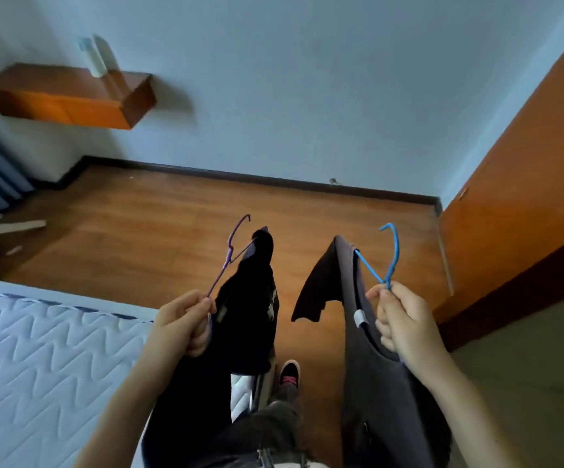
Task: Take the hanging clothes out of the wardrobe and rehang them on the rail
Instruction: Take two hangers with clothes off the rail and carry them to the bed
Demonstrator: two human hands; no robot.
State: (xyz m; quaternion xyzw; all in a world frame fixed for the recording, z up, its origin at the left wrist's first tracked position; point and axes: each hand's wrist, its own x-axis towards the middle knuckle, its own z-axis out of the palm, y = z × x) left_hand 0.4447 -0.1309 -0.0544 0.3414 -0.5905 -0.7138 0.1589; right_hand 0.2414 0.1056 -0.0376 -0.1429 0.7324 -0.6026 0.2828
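My left hand [182, 322] grips a purple hanger [231, 248] that carries a black garment [250, 305] with a pale print. My right hand [398, 319] grips a blue hanger [387, 261] that carries a dark grey shirt [368, 359] with a white neck label. Both hangers are held out in front of me at about waist height, hooks pointing up and away. The garments hang down between my arms over the wooden floor. Neither a rail nor the inside of a wardrobe is in view.
A white quilted mattress [37, 359] lies at the lower left. An orange wooden door or wardrobe panel [517, 204] stands at the right. A wooden wall shelf [71, 96] hangs at the upper left. My shoe [289, 373] rests on the wooden floor [172, 214].
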